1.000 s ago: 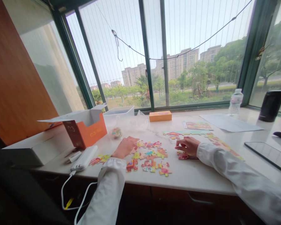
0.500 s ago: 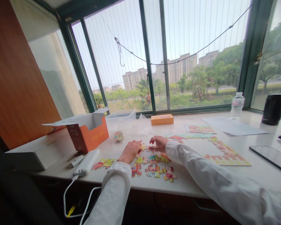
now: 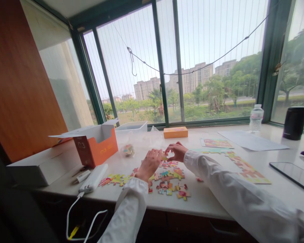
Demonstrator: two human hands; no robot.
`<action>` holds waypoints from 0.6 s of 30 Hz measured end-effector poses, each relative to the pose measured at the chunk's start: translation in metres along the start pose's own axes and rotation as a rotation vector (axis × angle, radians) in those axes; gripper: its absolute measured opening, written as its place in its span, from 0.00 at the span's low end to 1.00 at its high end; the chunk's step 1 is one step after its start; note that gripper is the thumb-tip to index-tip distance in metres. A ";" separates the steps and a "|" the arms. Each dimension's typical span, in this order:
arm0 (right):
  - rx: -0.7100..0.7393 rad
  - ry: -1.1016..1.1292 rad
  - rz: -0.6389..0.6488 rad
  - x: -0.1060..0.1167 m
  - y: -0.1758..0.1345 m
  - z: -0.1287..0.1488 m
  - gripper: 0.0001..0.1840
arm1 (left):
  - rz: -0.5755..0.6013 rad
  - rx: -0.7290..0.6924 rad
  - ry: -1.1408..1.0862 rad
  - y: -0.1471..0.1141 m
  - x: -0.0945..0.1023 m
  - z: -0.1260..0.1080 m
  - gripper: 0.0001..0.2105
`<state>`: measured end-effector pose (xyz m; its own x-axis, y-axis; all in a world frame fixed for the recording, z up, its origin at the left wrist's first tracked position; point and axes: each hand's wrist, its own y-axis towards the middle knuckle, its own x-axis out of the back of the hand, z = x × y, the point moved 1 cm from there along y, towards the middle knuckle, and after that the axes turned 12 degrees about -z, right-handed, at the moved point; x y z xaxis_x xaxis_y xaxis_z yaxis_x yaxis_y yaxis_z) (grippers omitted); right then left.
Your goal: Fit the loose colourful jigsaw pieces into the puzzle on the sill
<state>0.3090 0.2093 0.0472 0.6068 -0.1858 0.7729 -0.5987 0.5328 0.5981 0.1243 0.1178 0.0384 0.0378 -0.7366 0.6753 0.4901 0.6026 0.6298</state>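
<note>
There is one view only, from the camera on my head. It looks forward and slightly down across the white counter [image 3: 212, 199] toward the window [image 3: 207, 60], taking in more window than desk. My left hand [image 3: 150, 164] and right hand [image 3: 176, 152] sit near the middle, my sleeves running in from the lower edge, close below.

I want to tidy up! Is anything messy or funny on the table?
Loose puzzle pieces lie scattered near both hands, and one small piece sits apart. The orange box stands open with its flap out. Nothing looks spilled or broken.
</note>
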 end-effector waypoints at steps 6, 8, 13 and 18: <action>0.001 -0.006 -0.070 0.053 -0.050 -0.039 0.22 | -0.027 -0.067 -0.135 0.049 0.000 -0.048 0.21; -0.007 0.028 -0.097 0.064 -0.070 -0.055 0.22 | -0.023 -0.086 -0.206 0.058 -0.002 -0.063 0.22; -0.018 0.150 -0.087 0.066 -0.103 -0.083 0.22 | 0.003 -0.114 -0.343 0.061 -0.009 -0.087 0.21; -0.006 0.155 -0.030 0.061 -0.106 -0.089 0.22 | 0.041 -0.072 -0.393 0.060 -0.014 -0.091 0.20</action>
<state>0.4559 0.2151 0.0123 0.6983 -0.0725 0.7121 -0.5762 0.5334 0.6193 0.2320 0.1364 0.0317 -0.2703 -0.5302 0.8037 0.5557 0.5958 0.5799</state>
